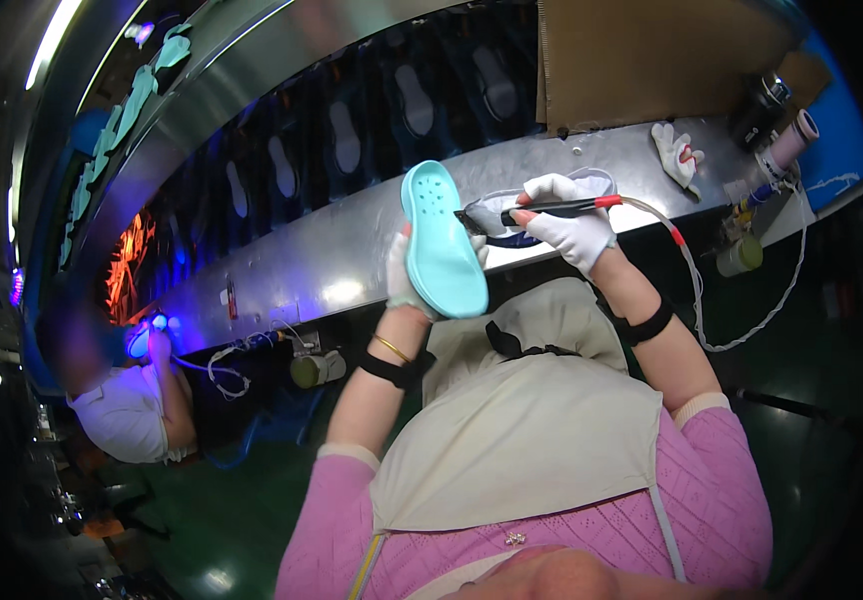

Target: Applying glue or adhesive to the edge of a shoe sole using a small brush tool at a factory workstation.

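My left hand [404, 278], in a white glove, holds a light turquoise clog-style shoe [440, 240] upright, sole side toward me. My right hand [572, 228], also gloved in white, grips a black pen-shaped tool [542, 208] with a red end; its tip touches the shoe's right edge. A thin white hose [694, 290] with red fittings runs from the tool down and off to the right. Behind the shoe a grey-white tray [592, 183] rests on the metal ledge.
A long metal ledge [352, 260] runs in front of a dark conveyor carrying shoe soles [347, 135]. A spare white glove [677, 152], tape rolls [790, 140] and a green cup [740, 255] sit at the right. Another person [137, 400] works at the left under blue light.
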`<state>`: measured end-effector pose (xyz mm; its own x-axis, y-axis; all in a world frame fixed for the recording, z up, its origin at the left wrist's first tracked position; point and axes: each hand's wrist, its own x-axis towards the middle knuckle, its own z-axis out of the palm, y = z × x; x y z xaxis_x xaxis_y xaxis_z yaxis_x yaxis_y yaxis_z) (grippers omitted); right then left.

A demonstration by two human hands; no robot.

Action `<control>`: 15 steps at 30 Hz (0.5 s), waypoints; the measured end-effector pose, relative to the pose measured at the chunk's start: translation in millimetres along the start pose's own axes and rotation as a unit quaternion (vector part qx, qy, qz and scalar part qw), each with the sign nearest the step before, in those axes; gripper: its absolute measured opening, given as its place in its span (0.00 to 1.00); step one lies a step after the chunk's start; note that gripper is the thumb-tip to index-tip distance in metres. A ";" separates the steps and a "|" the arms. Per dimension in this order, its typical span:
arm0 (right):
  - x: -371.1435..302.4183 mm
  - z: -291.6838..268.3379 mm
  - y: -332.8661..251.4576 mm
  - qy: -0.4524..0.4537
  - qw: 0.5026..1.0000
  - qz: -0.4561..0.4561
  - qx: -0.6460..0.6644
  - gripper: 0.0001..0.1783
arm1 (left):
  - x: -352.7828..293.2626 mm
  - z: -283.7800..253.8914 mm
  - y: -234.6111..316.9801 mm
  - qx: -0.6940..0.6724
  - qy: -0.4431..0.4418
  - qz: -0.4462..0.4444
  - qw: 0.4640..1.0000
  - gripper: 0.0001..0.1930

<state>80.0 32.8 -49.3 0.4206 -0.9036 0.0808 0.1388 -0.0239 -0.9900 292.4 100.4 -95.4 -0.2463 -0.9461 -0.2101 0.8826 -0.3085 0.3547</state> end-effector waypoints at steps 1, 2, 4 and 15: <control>3.6 -1.6 8.8 0.007 1.000 0.002 0.012 0.10 | 2.1 -3.4 -11.6 0.009 -0.025 0.002 1.000 0.31; 7.6 -3.6 15.0 0.015 1.000 0.004 0.025 0.10 | 3.8 -4.7 -21.3 0.017 -0.051 0.005 0.999 0.32; 15.9 -4.7 18.3 0.061 0.997 -0.029 0.030 0.08 | 3.4 17.3 -42.2 0.038 -0.013 0.032 0.999 0.33; -1.1 13.1 11.9 -0.040 0.995 -0.078 -0.055 0.08 | 8.9 17.2 -53.1 0.027 0.040 0.096 0.994 0.31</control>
<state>92.9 39.1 -59.6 0.4728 -0.8483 0.2384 0.1113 -0.2110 -0.9711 236.4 106.7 -100.4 -0.0416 -0.9779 -0.2050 0.8872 -0.1305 0.4425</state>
